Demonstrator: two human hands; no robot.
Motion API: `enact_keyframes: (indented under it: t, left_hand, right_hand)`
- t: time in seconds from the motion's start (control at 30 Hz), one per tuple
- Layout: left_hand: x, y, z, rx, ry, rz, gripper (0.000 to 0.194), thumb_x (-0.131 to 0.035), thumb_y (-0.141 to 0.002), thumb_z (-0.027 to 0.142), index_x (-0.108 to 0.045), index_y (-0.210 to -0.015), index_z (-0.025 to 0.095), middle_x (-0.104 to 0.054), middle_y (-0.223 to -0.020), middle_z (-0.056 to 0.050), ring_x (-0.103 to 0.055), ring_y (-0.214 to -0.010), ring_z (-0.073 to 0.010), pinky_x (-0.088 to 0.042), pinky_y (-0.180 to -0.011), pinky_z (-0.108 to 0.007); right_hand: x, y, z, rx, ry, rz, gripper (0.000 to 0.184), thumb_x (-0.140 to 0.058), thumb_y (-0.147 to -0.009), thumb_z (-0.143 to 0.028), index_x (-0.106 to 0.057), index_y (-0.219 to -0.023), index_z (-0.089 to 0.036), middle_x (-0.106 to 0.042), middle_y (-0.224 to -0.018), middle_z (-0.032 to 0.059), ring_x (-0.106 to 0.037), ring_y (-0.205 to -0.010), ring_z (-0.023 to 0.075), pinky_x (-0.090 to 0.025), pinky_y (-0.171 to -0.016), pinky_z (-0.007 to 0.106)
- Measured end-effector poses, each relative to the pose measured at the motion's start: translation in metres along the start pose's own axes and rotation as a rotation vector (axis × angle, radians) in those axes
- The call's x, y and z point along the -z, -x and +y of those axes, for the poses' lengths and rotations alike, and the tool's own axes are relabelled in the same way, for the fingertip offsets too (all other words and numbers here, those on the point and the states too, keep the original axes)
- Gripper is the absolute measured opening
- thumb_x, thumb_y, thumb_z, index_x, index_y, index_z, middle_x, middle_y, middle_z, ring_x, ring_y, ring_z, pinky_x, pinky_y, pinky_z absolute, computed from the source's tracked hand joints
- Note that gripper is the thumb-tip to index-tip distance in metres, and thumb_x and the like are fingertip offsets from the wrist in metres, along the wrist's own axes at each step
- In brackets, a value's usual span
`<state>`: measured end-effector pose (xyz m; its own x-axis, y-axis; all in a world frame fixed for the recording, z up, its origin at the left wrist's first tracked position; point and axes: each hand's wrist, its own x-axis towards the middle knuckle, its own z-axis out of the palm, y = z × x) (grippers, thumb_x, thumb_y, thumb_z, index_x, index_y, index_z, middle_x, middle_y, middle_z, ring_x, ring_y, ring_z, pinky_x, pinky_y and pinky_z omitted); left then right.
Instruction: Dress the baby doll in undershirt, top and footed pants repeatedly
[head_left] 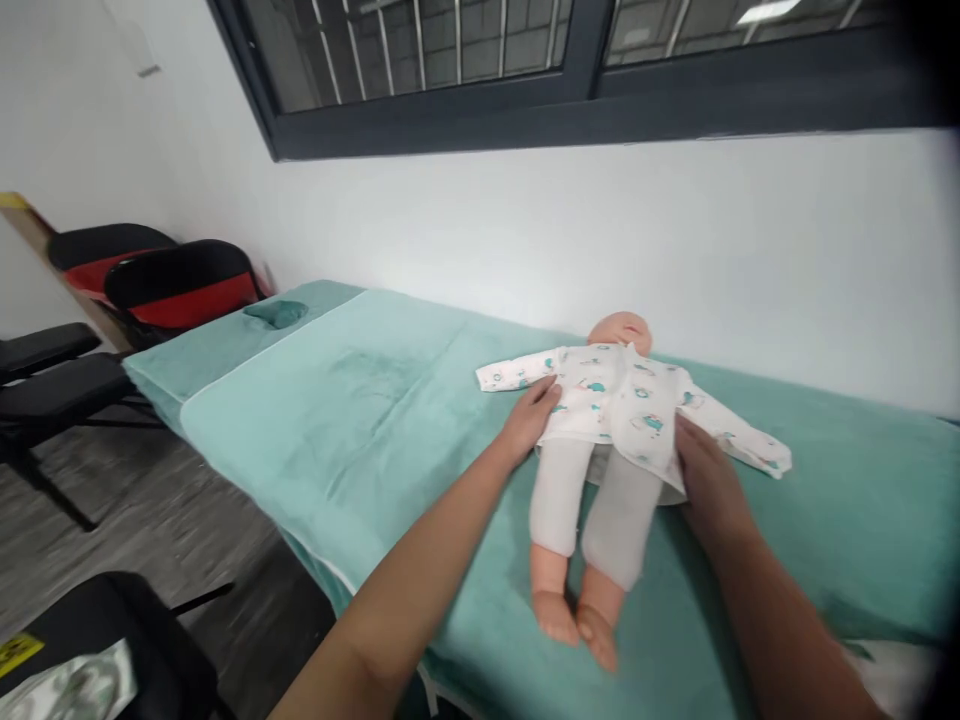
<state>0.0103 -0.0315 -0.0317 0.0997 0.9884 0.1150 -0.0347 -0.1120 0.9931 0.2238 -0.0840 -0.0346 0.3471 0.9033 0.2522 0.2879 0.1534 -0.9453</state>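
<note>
A baby doll (559, 500) lies on its back on a green-covered bed (360, 400). It wears a white long-sleeved shirt (592, 395) with small green and pink prints, and its sleeves spread out to both sides. White covers the upper parts of its legs, and its feet are bare. My left hand (531, 418) rests against the left side of the shirt, fingers stretched out along it. On the opposite side, my right hand (709, 470) lies along the shirt's edge near the hem, its fingers extended and partly hidden.
Behind the bed is a white wall (450, 240) with a dark-framed window (450, 125). Black and red folding chairs (184, 285) stand at the far left. A black chair (135, 620) at lower left bears a patterned cloth (82, 685). The bed has a face hole (276, 314).
</note>
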Motion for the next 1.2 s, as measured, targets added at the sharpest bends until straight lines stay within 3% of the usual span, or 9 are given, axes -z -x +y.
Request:
enact_keyframes:
  t: [0.17,0.3,0.43,0.53,0.63,0.83,0.97,1.1,1.2]
  left_hand:
    - [0.027,0.035,0.000,-0.045,-0.038,-0.067,0.044,-0.059,-0.081,0.023,-0.060,-0.125,0.022,-0.061,-0.134,-0.008,-0.063,-0.107,-0.0215,-0.049,-0.092,-0.034]
    - [0.040,0.053,0.007,-0.068,-0.147,-0.203,0.056,-0.060,-0.079,0.021,-0.051,-0.134,0.027,-0.058,-0.133,-0.006,-0.061,-0.105,-0.0194,-0.050,-0.088,-0.031]
    - [0.039,0.054,0.008,-0.122,-0.280,-0.176,0.034,-0.059,-0.082,0.023,-0.059,-0.116,0.023,-0.065,-0.109,-0.004,-0.061,-0.093,-0.0179,-0.049,-0.083,-0.030]
    - [0.039,0.051,0.005,-0.167,-0.359,-0.130,0.015,-0.055,-0.086,0.027,-0.060,-0.099,0.021,-0.063,-0.090,-0.001,-0.057,-0.081,-0.0158,-0.046,-0.077,-0.028]
    - [0.041,0.050,0.001,-0.192,-0.420,-0.129,0.012,-0.052,-0.088,0.029,-0.060,-0.092,0.020,-0.062,-0.086,0.000,-0.055,-0.079,-0.0157,-0.043,-0.074,-0.027]
    - [0.042,0.051,-0.001,-0.164,-0.336,-0.112,0.012,-0.055,-0.085,0.026,-0.056,-0.097,0.021,-0.060,-0.086,0.000,-0.055,-0.079,-0.0150,-0.043,-0.074,-0.026]
    - [0.040,0.053,0.002,-0.193,-0.311,-0.186,0.037,-0.061,-0.080,0.023,-0.053,-0.117,0.024,-0.062,-0.103,-0.001,-0.056,-0.085,-0.0145,-0.044,-0.078,-0.026]
    - [0.038,0.050,0.002,-0.210,-0.332,-0.188,0.033,-0.061,-0.080,0.023,-0.055,-0.113,0.023,-0.062,-0.099,-0.001,-0.056,-0.083,-0.0147,-0.044,-0.077,-0.027]
    - [0.038,0.046,-0.001,-0.217,-0.406,-0.143,0.020,-0.055,-0.084,0.026,-0.059,-0.104,0.022,-0.062,-0.090,0.000,-0.055,-0.077,-0.0147,-0.043,-0.073,-0.027]
  right_hand:
    - [0.017,0.024,0.006,-0.004,-0.026,-0.072,0.053,-0.067,-0.080,-0.052,-0.058,-0.125,-0.025,-0.059,-0.132,0.0090,-0.055,-0.120,0.0268,-0.048,-0.098,0.043]
    - [0.027,0.036,0.003,0.038,0.021,-0.186,0.058,-0.071,-0.078,-0.050,-0.052,-0.127,-0.028,-0.055,-0.130,0.0071,-0.051,-0.119,0.0249,-0.048,-0.094,0.040]
    - [0.030,0.044,0.002,0.119,0.009,-0.196,0.045,-0.067,-0.083,-0.042,-0.053,-0.122,-0.028,-0.053,-0.126,0.0056,-0.053,-0.112,0.0218,-0.049,-0.089,0.036]
    - [0.030,0.048,0.003,0.198,0.028,-0.165,0.025,-0.059,-0.087,-0.032,-0.057,-0.112,-0.025,-0.056,-0.116,0.0050,-0.056,-0.095,0.0180,-0.049,-0.082,0.033]
    - [0.029,0.049,0.005,0.248,0.106,-0.077,0.014,-0.053,-0.084,-0.022,-0.059,-0.096,-0.022,-0.058,-0.097,0.0032,-0.054,-0.081,0.0172,-0.046,-0.074,0.032]
    - [0.036,0.057,0.011,0.097,0.216,0.031,0.007,-0.048,-0.078,-0.021,-0.054,-0.082,-0.023,-0.053,-0.071,-0.0022,-0.048,-0.066,0.0176,-0.037,-0.063,0.031]
    - [0.036,0.065,0.011,0.137,0.244,-0.010,0.008,-0.047,-0.078,-0.020,-0.054,-0.080,-0.023,-0.056,-0.072,-0.0007,-0.050,-0.067,0.0189,-0.037,-0.064,0.031]
    - [0.031,0.067,0.008,0.113,0.241,-0.010,0.011,-0.048,-0.083,-0.025,-0.056,-0.090,-0.023,-0.058,-0.073,-0.0010,-0.051,-0.064,0.0185,-0.041,-0.065,0.032]
    - [0.027,0.066,0.005,0.157,0.278,0.027,0.020,-0.051,-0.086,-0.029,-0.057,-0.105,-0.022,-0.062,-0.098,0.0051,-0.058,-0.080,0.0207,-0.046,-0.074,0.036]
